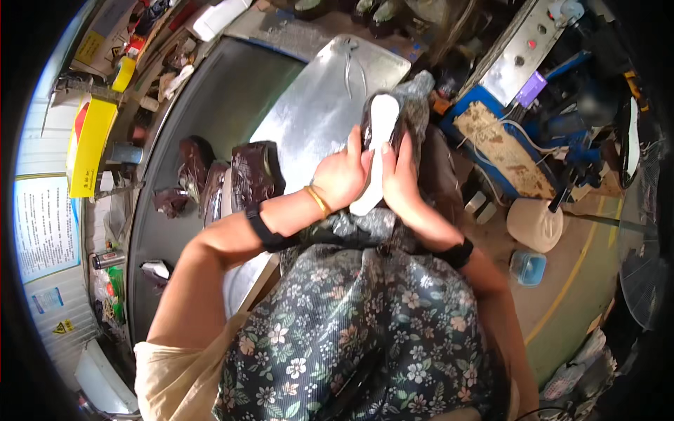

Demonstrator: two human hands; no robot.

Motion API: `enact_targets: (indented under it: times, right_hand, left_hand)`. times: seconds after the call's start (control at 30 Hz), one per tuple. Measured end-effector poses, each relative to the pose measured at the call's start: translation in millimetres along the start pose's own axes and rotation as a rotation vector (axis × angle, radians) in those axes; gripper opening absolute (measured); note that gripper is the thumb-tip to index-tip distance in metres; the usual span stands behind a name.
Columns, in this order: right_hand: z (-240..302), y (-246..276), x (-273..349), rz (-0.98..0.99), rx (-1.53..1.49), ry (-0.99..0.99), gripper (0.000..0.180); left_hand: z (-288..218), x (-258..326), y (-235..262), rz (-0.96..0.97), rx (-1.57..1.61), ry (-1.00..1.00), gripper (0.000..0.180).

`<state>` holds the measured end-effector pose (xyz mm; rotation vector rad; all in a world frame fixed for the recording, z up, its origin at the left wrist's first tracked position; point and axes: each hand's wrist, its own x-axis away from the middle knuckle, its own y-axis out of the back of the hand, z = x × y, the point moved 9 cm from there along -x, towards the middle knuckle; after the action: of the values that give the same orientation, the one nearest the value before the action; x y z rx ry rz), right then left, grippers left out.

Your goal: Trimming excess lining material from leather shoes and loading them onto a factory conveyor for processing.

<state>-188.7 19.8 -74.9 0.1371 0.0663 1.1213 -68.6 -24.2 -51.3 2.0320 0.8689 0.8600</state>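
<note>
Between my two hands, over my lap, is a dark brown shoe (368,119) with its white sole (382,126) facing up. The shoe's toe points away from me. My left hand (342,175) grips it from the left, fingers along the edge. Against the right side my right hand (400,175) is closed, with the thumb on the white sole. Beneath my hands lies the dark floral apron (351,316). The far side of the shoe is hidden under my fingers.
A metal tray (302,105) with pliers (358,70) on it lies ahead. Left of it, several brown shoe parts (253,175) in clear plastic rest on a black belt (158,210). At right stand a blue machine (474,102), a white jug (535,223) and a blue container (528,268).
</note>
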Motion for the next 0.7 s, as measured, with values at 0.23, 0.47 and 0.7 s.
enact_targets:
  times: [0.23,0.47,0.7]
  right_hand:
    - [-32.8,23.7,-16.5,0.214,-0.07,-0.388,0.063]
    - [28.2,19.6,-112.6,-0.002,0.799,0.26,0.037]
    - [-18.7,-8.7,-105.3,0.298,-0.499,-0.373,0.053]
  left_hand:
    - [51.8,-52.5,-32.4,-0.019,0.99,0.043,0.072]
    - [-14.3,-106.0,20.7,-0.03,0.126,0.112,0.064]
    - [-31.6,-55.4,10.7,-0.206,0.116,-0.315,0.048]
